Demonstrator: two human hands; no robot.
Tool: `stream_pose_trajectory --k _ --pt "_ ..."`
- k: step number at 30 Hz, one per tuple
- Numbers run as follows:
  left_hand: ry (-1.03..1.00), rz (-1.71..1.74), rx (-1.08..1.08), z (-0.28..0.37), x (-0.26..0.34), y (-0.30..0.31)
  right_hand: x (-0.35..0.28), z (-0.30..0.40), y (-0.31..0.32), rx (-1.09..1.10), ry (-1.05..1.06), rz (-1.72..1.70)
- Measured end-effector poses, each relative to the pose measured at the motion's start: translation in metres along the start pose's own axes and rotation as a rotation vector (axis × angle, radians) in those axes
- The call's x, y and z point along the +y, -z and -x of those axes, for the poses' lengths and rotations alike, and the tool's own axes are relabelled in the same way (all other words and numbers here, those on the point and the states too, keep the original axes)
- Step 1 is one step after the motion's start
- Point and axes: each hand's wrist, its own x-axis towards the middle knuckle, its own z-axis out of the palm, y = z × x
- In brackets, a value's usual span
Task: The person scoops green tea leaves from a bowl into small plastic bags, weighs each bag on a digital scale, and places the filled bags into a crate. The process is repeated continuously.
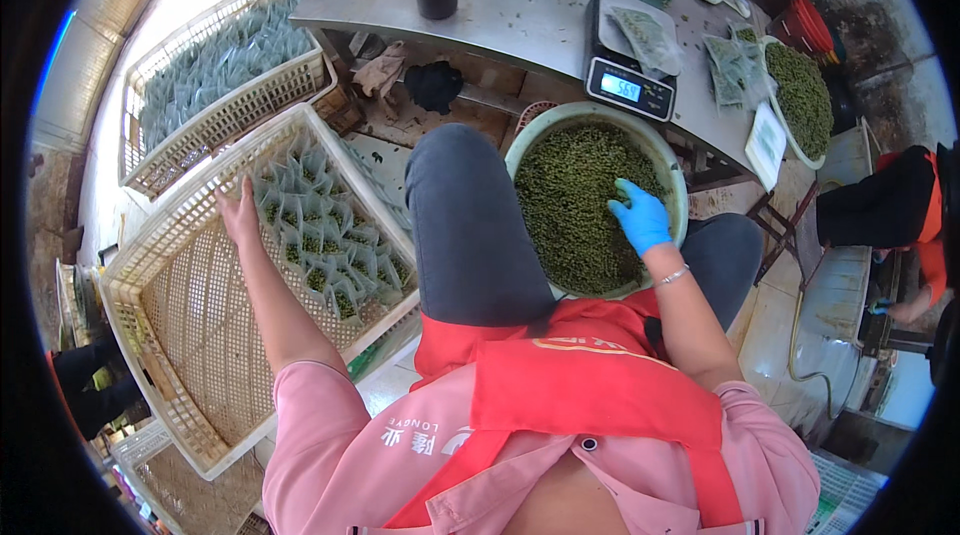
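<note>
My bare left hand [238, 214] is over a white plastic crate [202, 325], its fingers apart beside several clear plastic bags [322, 220] of green berries. These bags stand upright in rows along the crate's right side. I cannot tell whether my fingers touch the nearest bag. My right hand [642, 218], in a blue glove, is at the right part of a round pale green tub [517, 152] between my knees. Its thumb and forefinger are apart over small green berries [577, 205], which look like green peppercorns. Nothing shows between them.
On the metal table [517, 17] a digital scale [630, 88] bears a filled bag [645, 36]. More filled bags [727, 66] lie to its right, by a basin of berries [799, 99]. Another crate of bags [225, 77] stands at upper left. A person [877, 197] is at the right.
</note>
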Motion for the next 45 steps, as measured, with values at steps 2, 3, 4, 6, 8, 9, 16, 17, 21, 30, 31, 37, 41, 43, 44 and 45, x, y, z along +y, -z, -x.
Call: stream_pose_trajectory --k 2,3,4,6,8,9,16,17,21,30,31,37,41,43,44,45 --pt "-0.086 -0.006 -0.038 0.013 0.068 0.001 0.020 0.003 -0.020 0.004 0.043 0.082" --pt "-0.093 0.074 -0.114 0.030 0.113 0.001 0.027 0.003 -0.026 -0.001 0.073 0.122" --pt "-0.097 0.148 -0.183 0.047 0.147 0.001 0.028 0.002 -0.024 -0.043 0.064 0.062" --pt "-0.221 0.244 -0.266 0.082 0.199 -0.007 0.025 0.001 -0.017 -0.131 0.049 -0.061" --pt "-0.522 0.338 -0.234 0.117 0.249 -0.009 0.013 0.001 0.007 -0.252 0.055 -0.020" --pt "-0.511 0.462 -0.315 0.133 0.273 -0.013 0.003 0.000 0.024 -0.312 0.059 0.001" --pt "-0.462 0.958 -0.570 0.239 0.417 -0.041 -0.043 -0.068 0.095 0.336 0.219 -0.136" --pt "-0.466 1.027 -0.554 0.256 0.426 -0.055 -0.052 -0.084 0.099 0.329 0.167 -0.056" --pt "-0.713 0.621 -0.605 0.291 0.437 -0.062 -0.056 -0.120 0.103 0.389 0.092 0.128" --pt "-0.608 0.644 -0.945 0.300 0.438 -0.058 -0.044 -0.059 0.083 0.122 0.108 -0.837" --pt "-0.567 0.726 -1.058 0.304 0.440 -0.057 -0.041 -0.054 0.078 0.064 0.154 -0.848" --pt "-0.153 1.013 -1.648 0.316 0.437 -0.068 -0.045 -0.033 0.068 -0.114 0.080 -1.058" --pt "-0.199 0.843 -1.527 0.324 0.434 -0.058 -0.046 -0.032 0.063 0.042 0.028 -0.931" --pt "-0.249 0.850 -1.472 0.327 0.432 -0.055 -0.043 -0.032 0.064 0.035 0.003 -0.948" --pt "-0.333 0.790 -1.438 0.327 0.431 -0.055 -0.041 -0.032 0.065 0.032 -0.010 -0.957" --pt "-0.416 0.731 -1.402 0.327 0.432 -0.054 -0.039 -0.033 0.067 0.045 -0.027 -0.996"
